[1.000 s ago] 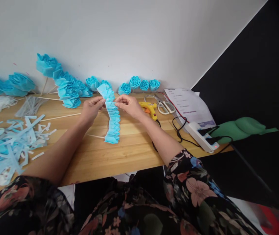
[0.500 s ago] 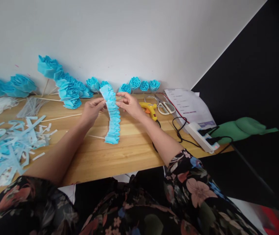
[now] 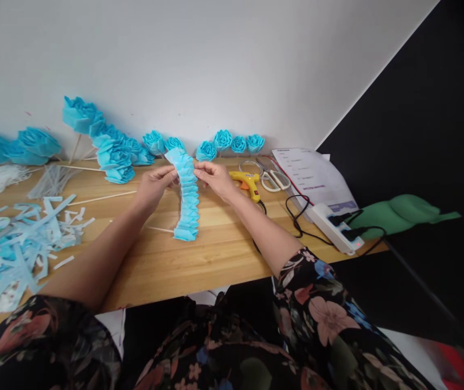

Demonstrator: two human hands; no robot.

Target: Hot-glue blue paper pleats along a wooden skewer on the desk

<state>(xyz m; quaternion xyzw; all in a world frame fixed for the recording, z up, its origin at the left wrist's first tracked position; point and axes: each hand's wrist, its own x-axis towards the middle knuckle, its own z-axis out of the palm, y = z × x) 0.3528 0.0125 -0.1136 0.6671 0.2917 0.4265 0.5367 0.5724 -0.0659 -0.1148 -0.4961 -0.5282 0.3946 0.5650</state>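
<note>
A long strip of pleated light-blue paper [image 3: 186, 197] hangs between my hands above the wooden table [image 3: 199, 254], its lower end near the tabletop. My left hand [image 3: 155, 183] pinches the strip's left edge near the top. My right hand [image 3: 214, 177] pinches the right edge at the same height. A thin wooden stick [image 3: 156, 228] lies on the table just under the strip.
Finished blue paper roses [image 3: 114, 149] line the wall, with more [image 3: 234, 143] to the right. Paper offcuts [image 3: 16, 233] pile at the left. A yellow glue gun [image 3: 248, 181], scissors [image 3: 272, 176], printed sheets [image 3: 311, 173] and a white power strip [image 3: 333, 222] with black cables lie at the right.
Both hands slid up the pleated strip, from its middle to near its top end. The strip still hangs in about the same place.
</note>
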